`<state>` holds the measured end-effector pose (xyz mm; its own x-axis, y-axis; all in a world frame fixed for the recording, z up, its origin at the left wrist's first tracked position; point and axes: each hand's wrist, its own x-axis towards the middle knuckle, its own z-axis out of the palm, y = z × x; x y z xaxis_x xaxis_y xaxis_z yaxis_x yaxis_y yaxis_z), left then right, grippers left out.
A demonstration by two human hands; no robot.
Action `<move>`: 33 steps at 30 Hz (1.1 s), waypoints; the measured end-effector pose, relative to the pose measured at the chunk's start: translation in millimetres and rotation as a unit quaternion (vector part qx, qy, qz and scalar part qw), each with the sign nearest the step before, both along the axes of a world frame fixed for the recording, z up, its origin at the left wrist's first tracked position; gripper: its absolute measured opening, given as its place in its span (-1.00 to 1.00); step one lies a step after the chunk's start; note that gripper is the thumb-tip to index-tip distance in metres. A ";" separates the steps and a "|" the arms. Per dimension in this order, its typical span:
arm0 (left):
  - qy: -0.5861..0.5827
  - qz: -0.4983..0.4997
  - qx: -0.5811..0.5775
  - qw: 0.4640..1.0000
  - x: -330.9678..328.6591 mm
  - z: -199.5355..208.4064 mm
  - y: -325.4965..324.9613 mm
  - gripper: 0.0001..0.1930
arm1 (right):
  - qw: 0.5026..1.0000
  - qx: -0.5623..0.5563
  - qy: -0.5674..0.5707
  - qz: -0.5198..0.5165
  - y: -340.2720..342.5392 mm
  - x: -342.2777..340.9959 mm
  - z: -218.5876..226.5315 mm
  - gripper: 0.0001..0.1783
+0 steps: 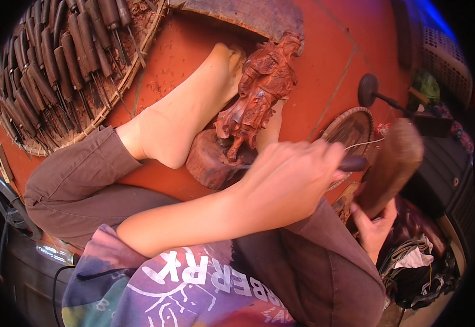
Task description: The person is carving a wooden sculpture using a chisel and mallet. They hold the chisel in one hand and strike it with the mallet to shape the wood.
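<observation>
A red-brown carved wooden figure (265, 82) stands tilted on its rounded base (207, 163), steadied between my bare feet. My left hand (294, 177) reaches across and is closed around a chisel, whose dark handle (354, 163) sticks out to the right. The chisel's thin blade points left, at the lower part of the figure; my hand hides its middle. On the right, my right hand (376, 223) grips a wooden mallet (393, 163), smeared by motion. The mallet's head is just right of the chisel handle's end.
A round woven tray (120, 95) full of chisels lies at the far left. A wooden board (243, 13) sits beyond the figure. A small basket (352, 128) stands at the right, near a dark round-ended stand (368, 90). Wood chips dot the red tiled floor (333, 71).
</observation>
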<state>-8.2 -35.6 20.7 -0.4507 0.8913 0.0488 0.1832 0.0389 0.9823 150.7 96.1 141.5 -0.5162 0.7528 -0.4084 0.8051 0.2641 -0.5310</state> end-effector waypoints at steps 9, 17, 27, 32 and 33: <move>-0.040 0.133 0.167 0.976 -2.7 2.2 74.7 -0.77 | 0.984 0.174 0.047 0.009 38.4 12.6 3.3 -0.46; -0.045 0.218 0.188 0.957 -12.1 -15.1 101.1 -0.51 | 0.992 0.115 0.046 0.022 43.3 -0.3 2.2 -0.49; 0.000 0.214 0.192 0.958 -12.3 -26.2 101.3 -0.58 | 0.994 0.097 0.041 0.032 43.0 5.0 1.3 -0.48; -0.001 0.201 0.180 0.963 -11.5 -27.2 101.1 -0.57 | 0.994 0.097 0.030 0.029 40.8 3.5 1.9 -0.47; 0.000 0.203 0.179 0.963 -11.3 -27.2 101.3 -0.57 | 0.994 0.097 0.030 0.029 40.3 2.8 1.7 -0.47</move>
